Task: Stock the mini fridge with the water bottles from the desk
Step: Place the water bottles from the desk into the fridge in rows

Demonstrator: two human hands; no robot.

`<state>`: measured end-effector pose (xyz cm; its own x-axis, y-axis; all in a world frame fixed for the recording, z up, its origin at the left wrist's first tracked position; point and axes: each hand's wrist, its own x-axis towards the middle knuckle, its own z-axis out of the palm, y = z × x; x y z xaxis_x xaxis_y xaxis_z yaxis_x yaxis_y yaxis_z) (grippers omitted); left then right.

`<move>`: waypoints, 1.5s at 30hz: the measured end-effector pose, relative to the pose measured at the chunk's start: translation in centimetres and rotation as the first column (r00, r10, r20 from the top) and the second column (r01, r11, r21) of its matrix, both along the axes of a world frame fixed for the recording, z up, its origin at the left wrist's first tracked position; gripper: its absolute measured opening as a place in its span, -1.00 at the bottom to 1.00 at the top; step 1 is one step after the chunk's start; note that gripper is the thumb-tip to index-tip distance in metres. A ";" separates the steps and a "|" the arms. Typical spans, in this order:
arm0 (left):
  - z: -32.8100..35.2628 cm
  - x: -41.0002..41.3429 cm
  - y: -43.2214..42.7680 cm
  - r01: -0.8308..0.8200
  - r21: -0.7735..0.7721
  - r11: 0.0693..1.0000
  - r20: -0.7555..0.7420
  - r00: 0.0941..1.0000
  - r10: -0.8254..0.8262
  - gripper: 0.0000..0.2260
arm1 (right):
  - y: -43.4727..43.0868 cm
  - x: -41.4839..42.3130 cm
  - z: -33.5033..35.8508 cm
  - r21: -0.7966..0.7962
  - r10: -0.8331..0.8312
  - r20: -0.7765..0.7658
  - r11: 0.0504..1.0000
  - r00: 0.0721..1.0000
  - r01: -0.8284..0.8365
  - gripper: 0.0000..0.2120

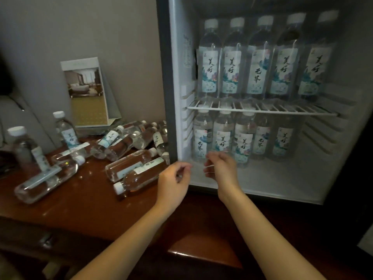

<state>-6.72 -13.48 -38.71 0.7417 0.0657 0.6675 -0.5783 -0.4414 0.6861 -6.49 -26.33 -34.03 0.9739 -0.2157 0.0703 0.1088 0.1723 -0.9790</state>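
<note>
Ten water bottles (254, 63) stand in the mini fridge (173, 110), five per level, with labels reading 美好 or 无界. More bottles (129, 165) lie on the desk (90, 205). Our left hand (174, 183) and right hand (221, 168) hover loosely curled by the fridge's lower edge, holding nothing.

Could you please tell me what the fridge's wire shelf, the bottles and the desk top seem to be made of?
Wire shelf: apparently white-coated metal, judging by its thin parallel rods. Bottles, like this lying one: clear plastic, see-through, with white caps. Desk top: probably varnished reddish wood or veneer; its glossy surface shows reflections.
</note>
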 end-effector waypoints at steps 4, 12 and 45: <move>0.2 0.5 5.6 -0.238 0.106 0.965 0.058 0.971 0.233 -0.86 | 3.7 -0.7 -0.3 -0.110 0.204 -0.057 0.972 0.977 -0.209 -0.85; -2.0 2.7 14.5 -0.323 0.451 0.832 -0.411 0.752 0.515 -0.53 | 8.4 0.2 -2.7 -0.415 0.421 -0.245 0.768 0.873 -0.487 -0.83; -2.8 -4.1 19.4 -0.484 -0.309 0.819 -0.659 0.730 0.183 -0.48 | 17.2 0.5 -3.5 -0.887 0.535 -0.297 0.152 0.791 -0.437 -0.45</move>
